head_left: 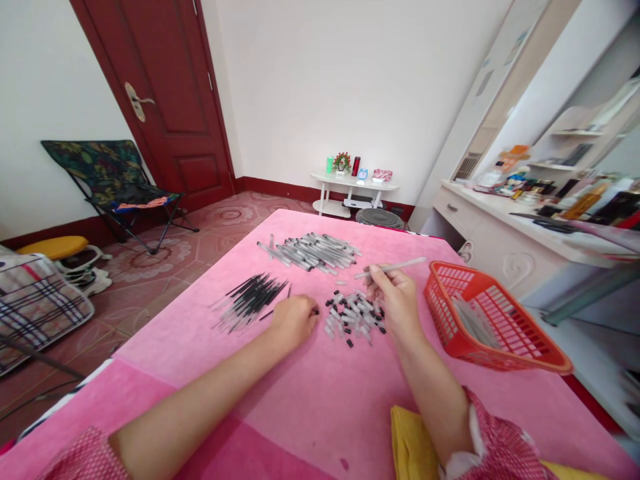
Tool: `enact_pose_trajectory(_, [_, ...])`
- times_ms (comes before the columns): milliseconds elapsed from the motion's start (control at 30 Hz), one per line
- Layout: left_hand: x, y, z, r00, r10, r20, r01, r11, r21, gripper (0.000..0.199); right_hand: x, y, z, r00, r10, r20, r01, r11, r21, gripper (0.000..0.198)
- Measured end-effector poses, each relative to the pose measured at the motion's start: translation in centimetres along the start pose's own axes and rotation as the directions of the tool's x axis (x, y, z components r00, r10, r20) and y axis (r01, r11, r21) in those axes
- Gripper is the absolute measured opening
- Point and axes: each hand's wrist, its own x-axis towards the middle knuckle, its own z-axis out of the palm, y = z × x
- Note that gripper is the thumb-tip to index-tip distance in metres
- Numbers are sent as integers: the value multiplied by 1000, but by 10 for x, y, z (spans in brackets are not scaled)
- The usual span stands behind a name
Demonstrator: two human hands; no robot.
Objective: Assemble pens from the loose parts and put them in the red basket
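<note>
My right hand (393, 293) pinches a pale, translucent pen barrel (413, 263), which lies slantwise across the fingers above the table. Below and left of that hand is a loose heap of small pen caps (355, 312), some clear and some black. My left hand (295, 319) rests on the cloth left of the caps, its fingers curled closed; a small dark bit shows at the fingertips, too little to name. Beside it on the left lies a bundle of thin black pen refills (257, 297). Farther back, many grey translucent pens (317, 252) lie in a pile.
An orange-red plastic basket (500, 360) with clear barrels inside stands on the right of the pink-covered table (200, 347). A yellow cloth (413, 443) lies under my right forearm. Beyond are a cluttered dresser (515, 233), a folding chair (120, 180) and a low white stand (350, 180).
</note>
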Motion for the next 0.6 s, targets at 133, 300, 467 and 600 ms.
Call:
enact_pose_trajectory(133, [23, 19, 10, 999, -42, -10, 22, 687, -727, 44, 0, -1, 0, 1000, -8, 8, 8, 1000, -16, 25])
enact_pose_trajectory(300, [43, 31, 19, 982, -180, 60, 48, -70, -996, 56, 4, -3, -6, 1000, 11, 29, -8, 992, -124, 30])
enact_pose_trajectory(467, [46, 23, 31, 982, -190, 16, -17, -172, -985, 52, 15, 4, -29, 929, 291, 227, -121, 821, -558, 38])
enact_pose_trajectory(600, [45, 14, 36, 968, -249, -24, -68, -170, -983, 48, 17, 13, -39, 901, 363, 237, -38, 612, -790, 35])
